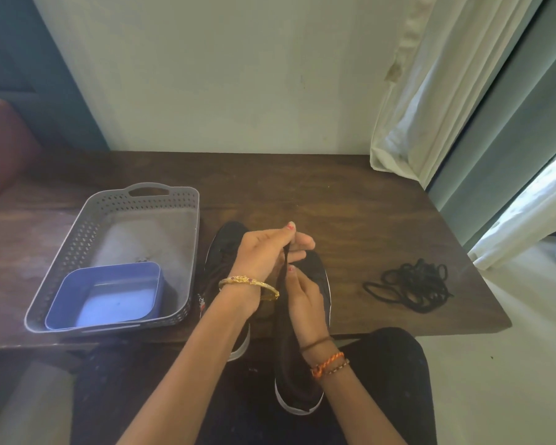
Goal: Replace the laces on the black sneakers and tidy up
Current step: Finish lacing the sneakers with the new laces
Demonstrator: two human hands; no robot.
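Both hands pinch one lace: left hand (264, 248) pulls up, right hand (304, 297) steadies the sneaker (297, 374); I judge threading underway, next eyelet needs the tip fed through

Person, seen from above: bare forearms, no sleeves in view. Left wrist: gold bangle (248, 285) with small red stones. Right wrist: thin dark thread band, orange braided cord (327, 363), slim beaded strand. Fingernails painted red-pink. Dark trousers (395, 374).

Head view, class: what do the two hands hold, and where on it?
The left hand pinches a black lace near its upper end; the right hand holds it lower down.
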